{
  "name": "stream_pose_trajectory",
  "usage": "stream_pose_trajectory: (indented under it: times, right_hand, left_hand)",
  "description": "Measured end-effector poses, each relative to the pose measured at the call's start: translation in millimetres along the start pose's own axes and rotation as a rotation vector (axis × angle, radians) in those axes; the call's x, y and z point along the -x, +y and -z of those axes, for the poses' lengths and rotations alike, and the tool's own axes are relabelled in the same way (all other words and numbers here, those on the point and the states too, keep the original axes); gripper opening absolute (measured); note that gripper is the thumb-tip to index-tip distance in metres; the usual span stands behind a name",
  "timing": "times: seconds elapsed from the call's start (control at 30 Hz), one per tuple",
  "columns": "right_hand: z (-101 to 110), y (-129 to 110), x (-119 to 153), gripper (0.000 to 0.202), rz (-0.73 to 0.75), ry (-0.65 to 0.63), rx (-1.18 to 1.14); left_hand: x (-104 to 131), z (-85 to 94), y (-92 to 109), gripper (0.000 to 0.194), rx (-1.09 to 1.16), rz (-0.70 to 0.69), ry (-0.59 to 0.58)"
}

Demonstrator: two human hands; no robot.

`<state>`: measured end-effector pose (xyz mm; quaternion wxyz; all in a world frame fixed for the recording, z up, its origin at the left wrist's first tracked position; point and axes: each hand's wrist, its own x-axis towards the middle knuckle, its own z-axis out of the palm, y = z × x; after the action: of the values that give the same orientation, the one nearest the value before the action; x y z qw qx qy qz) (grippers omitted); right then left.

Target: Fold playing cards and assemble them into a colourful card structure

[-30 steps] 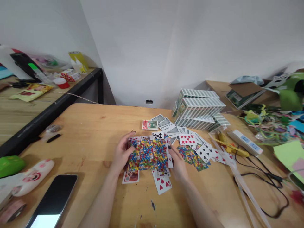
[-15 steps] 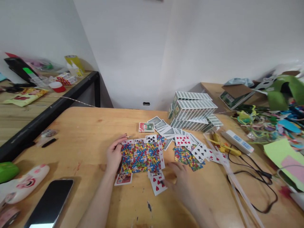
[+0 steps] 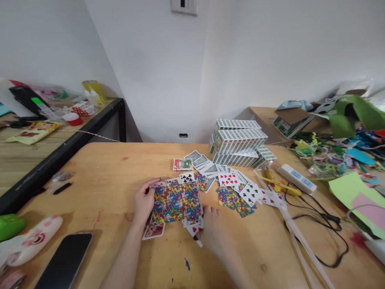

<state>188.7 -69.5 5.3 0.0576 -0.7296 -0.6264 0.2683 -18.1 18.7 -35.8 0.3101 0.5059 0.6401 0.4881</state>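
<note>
A colourful panel [image 3: 176, 202] of overlapping patterned playing cards lies in front of me, with white card edges along its top and right side. My left hand [image 3: 144, 204] grips the panel's left edge, fingers bent around it. At the lower right corner, my right hand [image 3: 214, 228] is closed with its thumb on a hearts playing card [image 3: 194, 229]; its fingers partly hide that card. A red-backed card [image 3: 154, 230] sticks out under the lower left corner. Loose cards, including a ten of hearts [image 3: 227, 179] and a clubs card [image 3: 250, 193], lie to the right.
Stacked striped card boxes [image 3: 240, 140] stand at the back right, with a card pack [image 3: 183, 164] left of them. A power strip [image 3: 296, 178], glue gun [image 3: 278, 186] and black cable [image 3: 331, 263] lie right. A phone [image 3: 64, 261] lies front left.
My right hand has moved left and closed on the hearts card, covering more of it. My left hand keeps its place at the panel. The view has tilted slightly upward.
</note>
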Motion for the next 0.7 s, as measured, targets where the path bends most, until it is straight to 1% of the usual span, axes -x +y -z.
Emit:
stream_pose_trajectory:
  times: [0.07,0.1,0.13,0.17,0.2,0.27,0.3,0.33,0.37,0.4,0.43,0.5,0.53,0.57,0.63,0.7]
  right_hand:
    - [3,9,-1,0.030,0.068,-0.048,-0.095]
    - [6,17,-2,0.023,0.117,-0.118,-0.177]
    - [8,26,-2,0.015,0.132,-0.141,-0.210]
    - [12,36,-3,0.012,0.143,-0.122,-0.207]
    - [15,47,-4,0.014,0.134,-0.087,-0.197]
    - [23,67,-6,0.019,0.121,0.036,-0.214]
    - [27,74,-8,0.019,0.110,0.095,-0.227]
    - [31,79,-9,0.021,0.085,0.189,-0.252]
    - [34,81,-11,0.023,0.085,0.254,-0.313]
    - [36,81,-13,0.027,0.100,0.307,-0.377]
    - [37,79,-15,0.029,0.126,0.361,-0.436]
    - [36,71,-22,0.030,0.245,0.481,-0.511]
    - [34,66,-26,0.031,0.304,0.544,-0.530]
    - [32,62,-30,0.034,0.352,0.576,-0.545]
    - [25,54,-40,0.039,0.421,0.579,-0.607]
    - [19,47,-50,0.041,0.460,0.552,-0.710]
  left_hand:
    - [0,-0.2,-1,0.038,-0.068,-0.014,-0.046]
    - [0,-0.1,-2,0.039,-0.093,-0.023,-0.073]
    - [0,0.0,-2,0.039,-0.108,-0.030,-0.099]
    - [1,0.1,-2,0.038,-0.110,-0.035,-0.122]
    - [1,0.3,-2,0.036,-0.103,-0.040,-0.141]
    - [2,0.7,0,0.032,-0.072,-0.047,-0.170]
    - [3,1.0,2,0.030,-0.048,-0.050,-0.182]
    - [5,1.3,5,0.028,-0.021,-0.052,-0.203]
    - [7,1.8,9,0.026,0.016,-0.054,-0.231]
    - [10,2.4,14,0.024,0.064,-0.058,-0.278]
    - [13,3.2,18,0.023,0.113,-0.059,-0.355]
    - [19,5.0,26,0.023,0.233,-0.030,-0.529]
    - [21,5.7,28,0.024,0.303,-0.003,-0.605]
    - [23,6.1,30,0.025,0.361,0.031,-0.660]
    - [25,5.5,30,0.025,0.406,0.105,-0.699]
    - [24,3.0,29,0.026,0.362,0.171,-0.686]
